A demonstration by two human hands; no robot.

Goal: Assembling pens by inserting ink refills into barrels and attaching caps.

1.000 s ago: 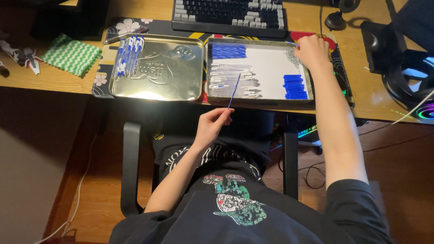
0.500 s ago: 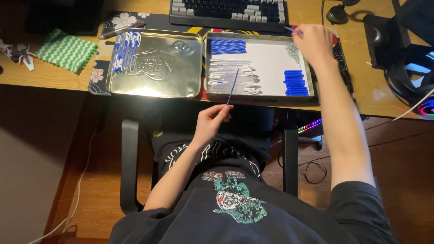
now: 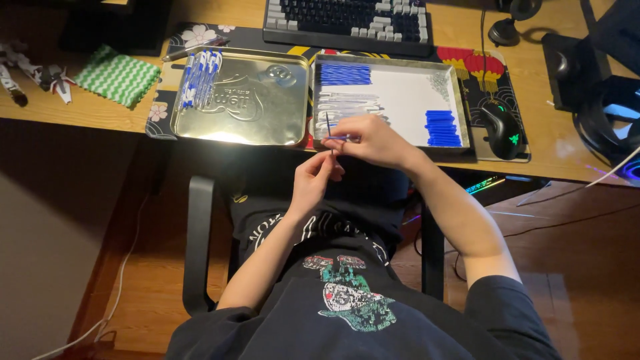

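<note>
Pinching a thin blue stick point(image 3: 328, 127) upright, left hand point(image 3: 317, 179) meets right hand point(image 3: 373, 140), closed on a short blue piece point(image 3: 339, 138), over the tin tray point(image 3: 460, 113).

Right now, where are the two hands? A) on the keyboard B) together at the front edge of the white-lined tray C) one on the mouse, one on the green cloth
B: left hand and right hand meet at the white-lined tray, pinching a thin blue stick.

Two open tin boxes point(image 3: 240, 100) on desk.
</note>
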